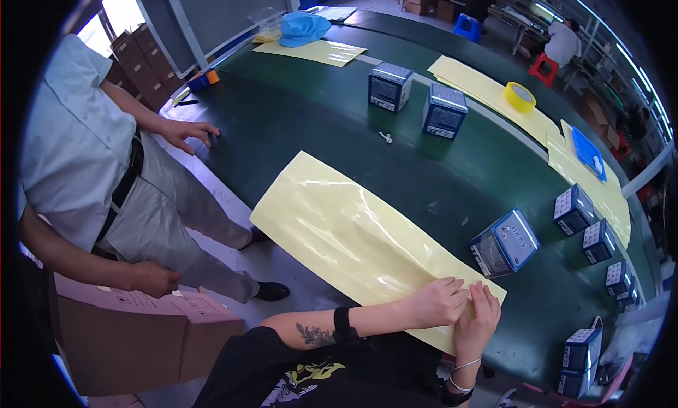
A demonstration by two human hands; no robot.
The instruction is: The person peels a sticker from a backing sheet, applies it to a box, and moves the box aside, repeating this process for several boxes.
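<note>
A long, glossy pale-yellow sheet [339,224] lies slantwise across the near side of the green table, its surface rippled. Over its right end, my left hand [434,303] is closed with its fingertips pinched together. Right beside it, my right hand [479,315] has its fingers bent and pressed together on the sheet near the corner. Whatever the fingertips pinch is hidden or too small to make out. Just beyond my hands a blue-and-white box [505,242] sits tilted on the table.
Two blue boxes [390,86] stand farther back; several more line the right side. Yellow sheets [487,90] bear a yellow tape roll [520,97] and a blue tray [588,154]. At left, a person's hand [187,134] rests at the table edge, above cardboard cartons [120,337].
</note>
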